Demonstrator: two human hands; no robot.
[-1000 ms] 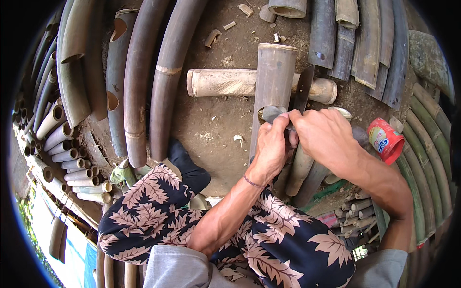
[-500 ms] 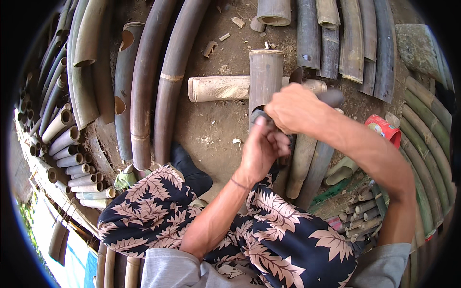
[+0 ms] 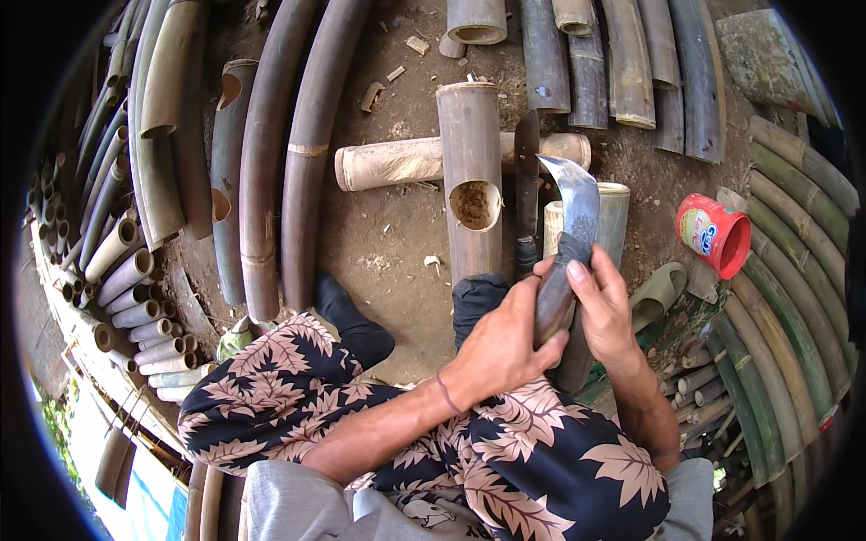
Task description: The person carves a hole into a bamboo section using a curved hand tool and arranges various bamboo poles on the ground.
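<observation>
My left hand [image 3: 502, 347] and right hand [image 3: 600, 302] both clenched round knife [image 3: 566, 243] handle; holed bamboo [image 3: 470, 176] just beyond.

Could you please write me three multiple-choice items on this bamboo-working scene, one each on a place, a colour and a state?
1. Where does the red cup lie?
A. to the person's right
B. on the lap
C. to the far left

2. What colour are the leaves on the dark trousers?
A. blue
B. pale pink
C. green

3. How is the curved knife held?
A. lying on the ground
B. left hand only
C. both hands on its handle

Answers: 1 A, it lies on its side at the right. 2 B, pinkish leaf print. 3 C, left hand and right hand both grip the handle.
</observation>
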